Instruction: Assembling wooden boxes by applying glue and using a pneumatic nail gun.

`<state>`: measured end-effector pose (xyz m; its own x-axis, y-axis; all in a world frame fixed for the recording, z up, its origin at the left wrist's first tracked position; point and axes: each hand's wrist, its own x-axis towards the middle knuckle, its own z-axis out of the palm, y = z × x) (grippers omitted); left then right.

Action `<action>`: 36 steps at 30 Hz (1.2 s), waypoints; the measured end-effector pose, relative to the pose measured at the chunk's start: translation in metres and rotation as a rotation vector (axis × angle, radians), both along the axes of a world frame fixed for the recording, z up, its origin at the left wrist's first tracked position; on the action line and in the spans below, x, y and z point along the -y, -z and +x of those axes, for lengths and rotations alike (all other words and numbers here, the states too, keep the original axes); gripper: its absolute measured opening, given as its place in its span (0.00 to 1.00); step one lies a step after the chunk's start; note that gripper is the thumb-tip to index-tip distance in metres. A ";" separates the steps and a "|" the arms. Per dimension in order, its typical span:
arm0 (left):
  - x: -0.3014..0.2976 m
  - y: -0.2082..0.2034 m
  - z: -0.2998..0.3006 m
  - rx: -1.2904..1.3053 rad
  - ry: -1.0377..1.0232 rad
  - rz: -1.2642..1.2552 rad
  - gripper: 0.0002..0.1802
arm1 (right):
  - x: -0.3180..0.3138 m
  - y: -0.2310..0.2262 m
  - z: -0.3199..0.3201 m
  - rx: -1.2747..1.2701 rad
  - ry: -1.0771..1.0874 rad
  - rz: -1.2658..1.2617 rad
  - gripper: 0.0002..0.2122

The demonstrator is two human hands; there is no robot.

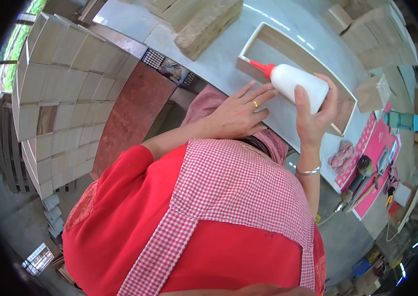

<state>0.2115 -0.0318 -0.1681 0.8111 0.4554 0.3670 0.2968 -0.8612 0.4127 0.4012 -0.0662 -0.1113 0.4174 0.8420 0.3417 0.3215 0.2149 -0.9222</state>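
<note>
My right hand point(312, 118) is wrapped round a white squeeze bottle point(295, 84) with a red pointed nozzle, tilted so that the tip points left. The nozzle tip is over the left corner of a long, thin-walled wooden frame point(301, 53) on the table. Bottle and hand cover part of the frame's near side. Beside that near side, my left hand point(243, 112) lies palm down with its fingers stretched out and apart, holding nothing. Its fingertips come close to the base of the nozzle; whether they touch the bottle or the frame I cannot tell.
The pale table point(221, 61) carries a wrapped brown block point(206, 29) at the far left. Wooden blocks point(374, 93) stand at the right, near a pink cloth point(371, 158) with tools and a teal jar point(402, 121). High stacks of wooden pieces point(66, 84) rise on my left.
</note>
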 end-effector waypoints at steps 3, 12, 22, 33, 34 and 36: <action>0.000 0.005 -0.005 0.017 -0.015 -0.011 0.19 | -0.014 0.002 -0.008 0.029 -0.011 -0.018 0.23; -0.002 0.004 -0.007 0.018 0.020 -0.046 0.19 | -0.003 -0.006 0.006 0.151 0.058 -0.032 0.22; -0.001 0.003 0.003 -0.002 0.070 -0.066 0.18 | 0.064 -0.018 0.062 0.295 0.249 -0.083 0.21; -0.001 0.000 0.012 -0.060 0.104 -0.072 0.19 | 0.136 -0.025 0.116 0.295 0.491 -0.178 0.19; 0.000 0.000 0.012 -0.072 0.101 -0.073 0.19 | 0.141 -0.024 0.119 0.304 0.508 -0.176 0.19; -0.001 0.000 0.014 -0.070 0.114 -0.072 0.19 | 0.148 -0.025 0.124 0.314 0.533 -0.175 0.19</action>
